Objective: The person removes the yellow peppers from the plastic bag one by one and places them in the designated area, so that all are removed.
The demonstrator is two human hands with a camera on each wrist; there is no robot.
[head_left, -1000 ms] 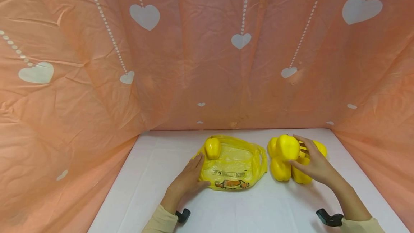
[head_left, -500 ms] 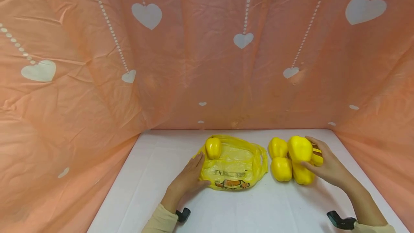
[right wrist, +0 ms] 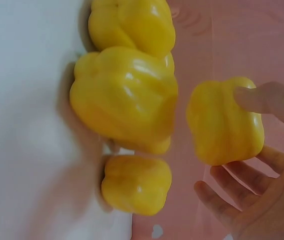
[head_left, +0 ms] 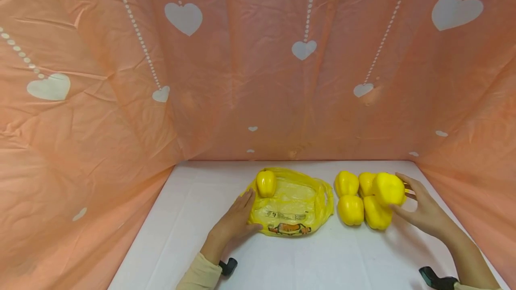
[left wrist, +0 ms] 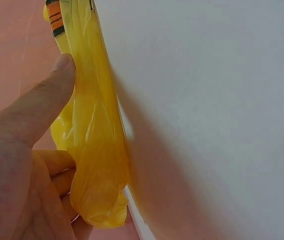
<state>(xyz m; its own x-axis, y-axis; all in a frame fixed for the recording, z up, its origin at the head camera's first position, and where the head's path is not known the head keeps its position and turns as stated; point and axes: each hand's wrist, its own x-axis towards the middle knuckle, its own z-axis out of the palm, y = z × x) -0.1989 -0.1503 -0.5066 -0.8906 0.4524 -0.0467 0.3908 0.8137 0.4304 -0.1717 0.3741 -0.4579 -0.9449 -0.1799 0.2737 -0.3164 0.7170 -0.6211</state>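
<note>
My right hand holds a yellow bell pepper up above the others. In the right wrist view, the thumb presses one side of this bell pepper, with fingers on the other side. Below and beside it several more yellow bell peppers stand grouped on the table; one behind is mostly hidden by the held pepper and fingers. My left hand rests against the left edge of a yellow plastic bag, fingers nearly straight; the left wrist view shows its thumb touching the bag. A single bell pepper lies on the bag's upper left corner.
A white table carries everything. Peach cloth with white hearts hangs behind it and at both sides. The bag's handle loops face the pepper group. Black wrist mounts sit under both forearms.
My right hand has moved to the right with the held bell pepper, passing over the group and uncovering peppers behind on the left. The left hand and the bag have stayed put.
</note>
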